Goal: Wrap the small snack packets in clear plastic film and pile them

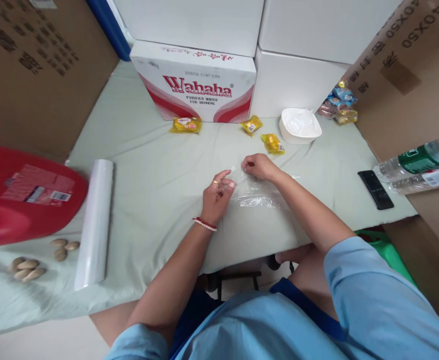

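Note:
A thin, clear plastic bag (259, 200) lies crumpled on the cloth-covered table, between my hands and under my right forearm. My right hand (260, 166) is closed in a pinch at the bag's far edge. Just left of it, my left hand (216, 196) has its thumb and fingers curled together at the bag's left edge, the index finger a little raised. The film is so transparent that its exact outline is hard to see. Beyond my hands lie three yellow-wrapped snacks: one packet (185, 125) at the left, another packet (251, 125) and a third packet (273, 143) nearer the bowl.
A white bowl (300, 137) with clear plastic inside stands beyond my right hand, near several wrapped snacks (338, 105). A Wahaba-style printed carton (200, 90) stands behind. Left are a plastic film roll (95, 225), red container (32, 195) and walnuts (28, 267); right, a phone (376, 190) and bottles (422, 162).

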`<state>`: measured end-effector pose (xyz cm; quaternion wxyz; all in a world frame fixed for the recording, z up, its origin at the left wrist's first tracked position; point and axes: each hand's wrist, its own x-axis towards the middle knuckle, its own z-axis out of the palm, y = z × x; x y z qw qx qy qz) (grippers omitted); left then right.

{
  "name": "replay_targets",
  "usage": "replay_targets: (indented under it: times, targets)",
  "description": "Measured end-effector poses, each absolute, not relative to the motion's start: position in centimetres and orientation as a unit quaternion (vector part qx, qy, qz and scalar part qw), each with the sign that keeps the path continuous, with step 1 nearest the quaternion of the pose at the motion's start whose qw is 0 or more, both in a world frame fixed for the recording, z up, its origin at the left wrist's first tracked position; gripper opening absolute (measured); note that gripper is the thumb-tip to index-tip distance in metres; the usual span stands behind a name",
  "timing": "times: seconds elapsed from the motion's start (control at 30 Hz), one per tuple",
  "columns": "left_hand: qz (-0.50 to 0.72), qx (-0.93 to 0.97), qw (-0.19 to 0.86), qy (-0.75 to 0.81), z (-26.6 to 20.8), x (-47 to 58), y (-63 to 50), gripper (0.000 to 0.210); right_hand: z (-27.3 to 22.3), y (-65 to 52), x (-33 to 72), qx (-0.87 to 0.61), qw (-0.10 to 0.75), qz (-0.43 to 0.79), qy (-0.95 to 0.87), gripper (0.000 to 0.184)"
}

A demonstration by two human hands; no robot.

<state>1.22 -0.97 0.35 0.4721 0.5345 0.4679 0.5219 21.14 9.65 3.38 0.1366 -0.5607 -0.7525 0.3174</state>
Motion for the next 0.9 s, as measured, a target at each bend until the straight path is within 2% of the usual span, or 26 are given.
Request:
replay_targets:
  times: [0.13,0.2,0.33,0.43,0.53,0.6,0.73,0.9]
  targets:
    - [0.558,0.425,0.532,0.474,0.7,1.0,-0.3,0.039,3.7,8.3,21.9,-0.53,0.205,0.304,-0.765,0.018]
    - [0.556,0.384,0.557,0.483,0.5,0.9,0.1,0.033,3.9,7.8,22.2,-0.508,0.223,0.292,-0.779,0.025]
    - [0.525,0.385,0.584,0.485,0.1,0.9,0.4,0.027,3.8,7.3,22.0,-0.398,0.189,0.322,-0.838,0.043]
    - [0.503,0.412,0.586,0.484,-0.3,0.8,0.4,0.029,3.2,7.0,21.3,-0.37,0.146,0.316,-0.861,0.037]
    - [0.512,0.445,0.533,0.506,-1.0,0.7,0.5,0.032,2.7,6.5,20.7,-0.4,0.135,0.285,-0.861,0.02]
    - [0.511,0.479,0.486,0.523,-1.5,0.6,0.7,0.033,2.6,6.0,20.6,-0.41,0.135,0.264,-0.862,0.015]
    - [0.443,0.593,0.412,0.53,-2.1,0.5,0.9,0.029,3.1,4.3,20.9,-0.42,0.138,0.213,-0.871,0.016]
    - [0.378,0.659,0.301,0.577,-2.2,0.5,0.5,0.035,4.2,-0.6,21.7,-0.461,0.161,0.101,-0.867,0.018]
